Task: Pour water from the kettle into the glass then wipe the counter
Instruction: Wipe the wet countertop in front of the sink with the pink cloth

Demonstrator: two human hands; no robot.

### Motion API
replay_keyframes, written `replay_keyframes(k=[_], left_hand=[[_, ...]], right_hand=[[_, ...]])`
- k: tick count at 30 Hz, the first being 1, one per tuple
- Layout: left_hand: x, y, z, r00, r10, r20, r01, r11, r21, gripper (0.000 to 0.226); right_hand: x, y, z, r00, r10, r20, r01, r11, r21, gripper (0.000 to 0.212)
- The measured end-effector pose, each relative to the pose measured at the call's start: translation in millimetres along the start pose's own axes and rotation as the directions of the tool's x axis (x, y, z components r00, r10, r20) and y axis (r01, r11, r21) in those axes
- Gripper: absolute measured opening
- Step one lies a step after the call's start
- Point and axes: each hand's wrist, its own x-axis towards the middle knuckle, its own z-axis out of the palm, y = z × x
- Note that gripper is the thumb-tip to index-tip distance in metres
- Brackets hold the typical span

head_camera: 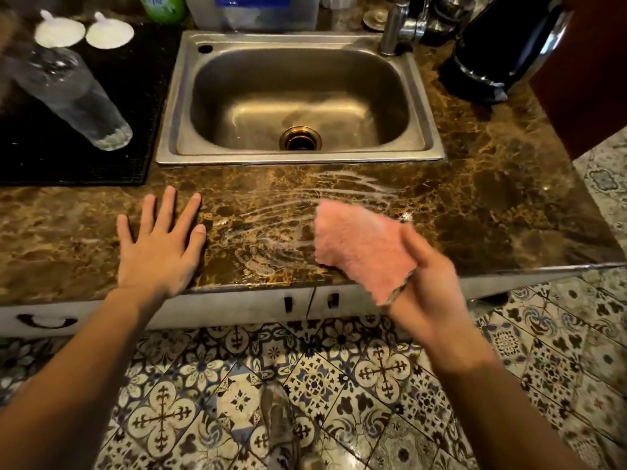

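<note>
My right hand grips a pink cloth at the front edge of the brown marble counter. Wet streaks run across the counter just left of the cloth, in front of the sink. My left hand lies flat on the counter, fingers spread, holding nothing. A tall clear glass stands on the black mat at the left. The black kettle with chrome trim stands at the back right beside the tap.
A steel sink fills the middle of the counter, with a chrome tap behind it. Two white lids lie on the mat's far edge. A green bottle and a clear container stand at the back. Patterned floor tiles lie below.
</note>
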Motion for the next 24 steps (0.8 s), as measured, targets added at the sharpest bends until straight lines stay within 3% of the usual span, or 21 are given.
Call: replay_keyframes(k=[3,5,7,9,11,14,18,21,24], left_hand=[[1,0,0,1.0,0.013,-0.005,-0.013,1.0,-0.007,0.06],[-1,0,1,1.0,0.013,-0.023,-0.013,1.0,-0.014,0.062],[-1,1,1,1.0,0.01,-0.025,-0.011,1.0,-0.021,0.064],[-1,1,0,1.0,0.008,-0.022,-0.008,1.0,-0.009,0.064],[-1,1,1,1.0,0.005,-0.026,-0.005,1.0,0.003,0.063],[-1,1,1,0.999,0.004,-0.031,-0.004,1.0,-0.008,0.063],[-1,0,2,1.0,0.009,-0.027,-0.01,1.0,-0.009,0.063],[-1,2,3,1.0,0.006,-0.026,-0.006,1.0,-0.011,0.063],[-6,3,-2,0.999,0.011,-0.035,-0.011,1.0,-0.016,0.063]], right_hand=[[13,-53,-20,0.973,-0.186,-0.134,0.182,0.982,-0.042,0.044],[28,-83,-32,0.916,-0.34,-0.212,0.314,0.938,-0.148,0.043],[43,-103,-39,0.838,-0.49,-0.24,0.385,0.843,-0.376,0.041],[59,-109,-45,0.825,-0.544,-0.151,0.295,0.644,-0.706,0.046],[80,-103,-54,0.879,-0.475,-0.044,0.163,0.385,-0.909,0.057],[112,-85,-58,0.878,-0.431,0.205,0.24,0.026,-0.97,0.052],[126,-68,-39,0.93,-0.307,0.201,0.187,-0.073,-0.98,0.062],[118,-51,-25,0.899,-0.278,0.339,0.311,-0.14,-0.94,0.064],[92,-25,-17,0.9,-0.195,0.391,0.372,-0.128,-0.919,0.069]])
